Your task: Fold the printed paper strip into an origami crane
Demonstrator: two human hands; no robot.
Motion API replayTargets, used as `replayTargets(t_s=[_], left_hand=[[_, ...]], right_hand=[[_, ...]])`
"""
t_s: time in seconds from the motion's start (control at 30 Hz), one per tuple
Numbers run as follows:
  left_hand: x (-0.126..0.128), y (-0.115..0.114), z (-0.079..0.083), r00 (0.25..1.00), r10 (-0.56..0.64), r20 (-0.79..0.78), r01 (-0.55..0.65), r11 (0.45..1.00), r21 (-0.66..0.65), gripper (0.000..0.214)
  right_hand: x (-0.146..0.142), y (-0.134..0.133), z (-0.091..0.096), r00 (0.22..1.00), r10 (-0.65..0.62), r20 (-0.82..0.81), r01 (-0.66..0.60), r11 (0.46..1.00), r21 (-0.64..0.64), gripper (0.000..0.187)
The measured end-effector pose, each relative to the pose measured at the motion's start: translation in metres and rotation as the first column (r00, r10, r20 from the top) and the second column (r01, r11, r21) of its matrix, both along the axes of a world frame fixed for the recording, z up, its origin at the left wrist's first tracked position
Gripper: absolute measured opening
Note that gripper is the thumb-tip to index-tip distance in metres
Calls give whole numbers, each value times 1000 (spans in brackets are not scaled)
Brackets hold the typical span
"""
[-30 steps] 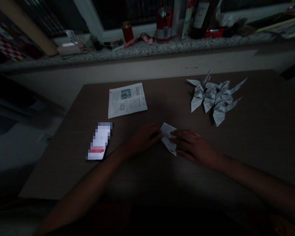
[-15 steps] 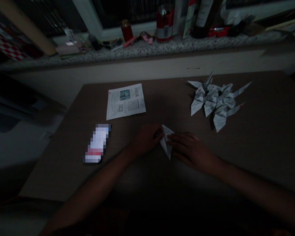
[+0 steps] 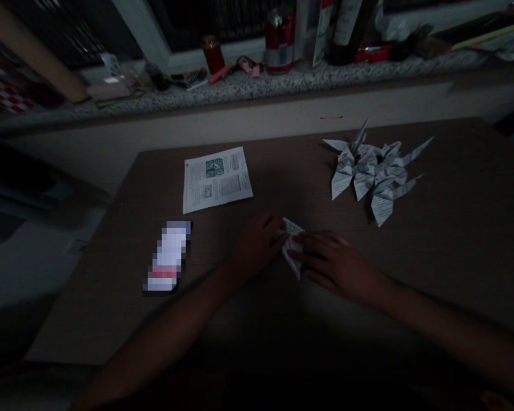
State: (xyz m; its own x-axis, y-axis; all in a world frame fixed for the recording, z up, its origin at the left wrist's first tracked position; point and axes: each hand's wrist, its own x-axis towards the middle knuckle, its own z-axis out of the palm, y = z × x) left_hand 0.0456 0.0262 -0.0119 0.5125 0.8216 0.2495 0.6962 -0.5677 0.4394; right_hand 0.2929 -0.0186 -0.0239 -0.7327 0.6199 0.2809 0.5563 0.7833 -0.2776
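Note:
A small printed sheet folded to a narrow, pointed kite shape, the folded paper (image 3: 293, 226), lies on the table between my hands. My left hand (image 3: 259, 242) has its curled fingers closed on the paper's left edge. From the right, my right hand (image 3: 336, 262) rests its outstretched, slightly spread fingers on the paper's right side. Its thumb is hard to make out in the dim light. Fingers cover part of the folds. Up to the right sits a cluster of folded paper cranes (image 3: 383, 177), made of similar printed paper.
A flat printed sheet (image 3: 218, 180) lies at the back left of the brown table (image 3: 282, 160). Nearer on the left is a phone (image 3: 168, 257) with a blurred screen. Behind, a granite sill (image 3: 240, 88) carries a red can (image 3: 279, 43), a dark bottle (image 3: 346, 31) and small clutter.
My left fingers have shifted a little and flattened along the paper's left edge. Right fingers are slightly more spread on it. The camera view has tilted slightly.

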Motion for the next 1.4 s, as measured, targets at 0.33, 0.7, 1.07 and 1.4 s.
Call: replayTargets(t_s=[0.33, 0.7, 1.07, 1.4], left_hand=[[-25, -40, 8, 925, -284, -252, 314, 945, 89, 35], [-23, -49, 4, 934, -246, -259, 254, 967, -4, 48], [-19, -59, -2, 947, -173, -270, 169, 985, -39, 59], [-17, -61, 2, 957, -167, -239, 163, 986, -38, 58]], right_hand=[[0, -2, 0, 1000, -12, 19, 12, 1000, 1, 43], [-9, 9, -6, 988, -151, -26, 150, 989, -14, 45], [-11, 10, -10, 984, -163, -68, 164, 986, 7, 43], [-10, 10, -11, 986, -152, -75, 152, 988, -3, 44]])
